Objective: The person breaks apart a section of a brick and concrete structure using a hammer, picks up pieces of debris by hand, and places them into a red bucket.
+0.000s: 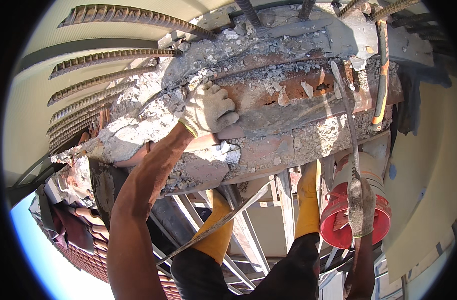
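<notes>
My left hand (pixel 208 109), in a pale knitted work glove, presses down on the broken concrete (pixel 188 65) along the top of the beam. Its fingers curl under, so whatever they may hold is hidden. At the right, my gloved right hand (pixel 361 207) is wrapped round a long, narrow metal bar (pixel 349 120). The bar slants up and away, its flattened far tip lying over the rubble. Behind that hand is a bucket (pixel 333 212), pale outside and red inside, with reddish broken pieces in it. A hammer (pixel 381 82) with an orange and black handle lies right of the bar's tip.
Ribbed steel rods (pixel 113 57) jut out at the upper left and far edge. Rusty, crumbling metal (pixel 288 85) runs along the beam. My yellow boots (pixel 308 200) are among metal slats with gaps. A strap (pixel 223 220) crosses one leg. Roof tiles (pixel 88 250) lie lower left.
</notes>
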Tool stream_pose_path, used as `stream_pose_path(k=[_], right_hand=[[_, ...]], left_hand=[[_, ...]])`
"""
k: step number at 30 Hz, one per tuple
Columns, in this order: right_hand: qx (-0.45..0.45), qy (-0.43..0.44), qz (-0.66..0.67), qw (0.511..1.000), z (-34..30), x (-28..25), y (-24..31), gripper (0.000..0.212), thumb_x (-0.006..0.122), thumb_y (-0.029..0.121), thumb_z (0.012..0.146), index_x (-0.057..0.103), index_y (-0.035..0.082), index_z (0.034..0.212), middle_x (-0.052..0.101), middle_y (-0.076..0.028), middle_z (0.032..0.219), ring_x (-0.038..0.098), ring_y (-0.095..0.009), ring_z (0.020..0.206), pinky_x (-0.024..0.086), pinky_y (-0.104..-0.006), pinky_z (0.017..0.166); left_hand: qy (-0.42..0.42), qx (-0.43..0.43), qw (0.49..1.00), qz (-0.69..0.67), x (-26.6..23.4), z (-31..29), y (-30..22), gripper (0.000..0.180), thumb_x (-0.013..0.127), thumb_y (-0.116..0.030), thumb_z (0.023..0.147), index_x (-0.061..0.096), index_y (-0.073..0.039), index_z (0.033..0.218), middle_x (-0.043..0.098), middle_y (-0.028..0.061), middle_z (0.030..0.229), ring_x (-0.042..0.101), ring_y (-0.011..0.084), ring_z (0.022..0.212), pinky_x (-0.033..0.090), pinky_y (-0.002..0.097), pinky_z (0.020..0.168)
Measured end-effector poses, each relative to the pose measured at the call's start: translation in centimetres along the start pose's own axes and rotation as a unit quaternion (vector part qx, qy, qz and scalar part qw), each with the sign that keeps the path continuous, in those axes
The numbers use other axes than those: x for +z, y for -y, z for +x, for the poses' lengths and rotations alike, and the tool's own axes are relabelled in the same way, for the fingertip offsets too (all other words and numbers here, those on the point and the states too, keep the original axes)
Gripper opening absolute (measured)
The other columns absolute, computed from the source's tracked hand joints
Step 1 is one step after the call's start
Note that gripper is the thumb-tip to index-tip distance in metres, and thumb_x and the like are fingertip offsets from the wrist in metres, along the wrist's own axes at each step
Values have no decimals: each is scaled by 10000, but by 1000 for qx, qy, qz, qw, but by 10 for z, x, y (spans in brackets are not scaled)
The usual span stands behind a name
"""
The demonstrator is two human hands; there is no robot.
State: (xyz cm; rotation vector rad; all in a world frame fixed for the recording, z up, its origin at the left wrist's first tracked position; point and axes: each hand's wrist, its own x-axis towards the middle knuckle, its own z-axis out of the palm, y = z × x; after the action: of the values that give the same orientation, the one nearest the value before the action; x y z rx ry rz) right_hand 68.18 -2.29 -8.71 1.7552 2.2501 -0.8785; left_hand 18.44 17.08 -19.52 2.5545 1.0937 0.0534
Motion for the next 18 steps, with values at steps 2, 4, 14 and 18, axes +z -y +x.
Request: stream_pose_path(k=[2, 4, 14, 18], right_hand=[[-48, -39, -14, 998, -9, 1, 4, 433, 663, 4, 880, 562, 45, 1299, 625, -220, 1184, 669, -441, 1018, 533, -545, 790], [-120, -108, -43, 986, -12, -8, 26, 392, 664, 27, 895, 560, 48, 1272, 625, -208, 1133, 670, -432, 989, 536, -537, 762], [-144, 144, -17, 979, 109, 15, 18, 347, 658, 100, 924, 593, 81, 1264, 683, -137, 1055, 725, -384, 924, 582, -517, 761], [-198, 137, -128, 962, 155, -25, -18, 437, 750, 190, 883, 610, 90, 1284, 713, -110, 1057, 745, -351, 932, 603, -494, 782]], left_hand=[[-3, 23, 1000, 5, -3, -4, -2, 166, 798, -370, 791, 729, -220, 802, 599, 4, 829, 583, 296, 834, 469, 481, 789], [-12, 51, 999, 9, 0, -8, 0, 171, 807, -356, 763, 727, -211, 804, 597, 18, 840, 577, 299, 818, 474, 481, 769], [-114, -30, 992, -51, -8, -49, -8, 626, 932, -250, 757, 668, -89, 1301, 694, 145, 1284, 661, 404, 1251, 533, 547, 1049], [-140, -60, 987, -51, -14, -62, -15, 631, 934, -268, 756, 655, -146, 1308, 665, 120, 1310, 657, 388, 1233, 542, 532, 1019]])
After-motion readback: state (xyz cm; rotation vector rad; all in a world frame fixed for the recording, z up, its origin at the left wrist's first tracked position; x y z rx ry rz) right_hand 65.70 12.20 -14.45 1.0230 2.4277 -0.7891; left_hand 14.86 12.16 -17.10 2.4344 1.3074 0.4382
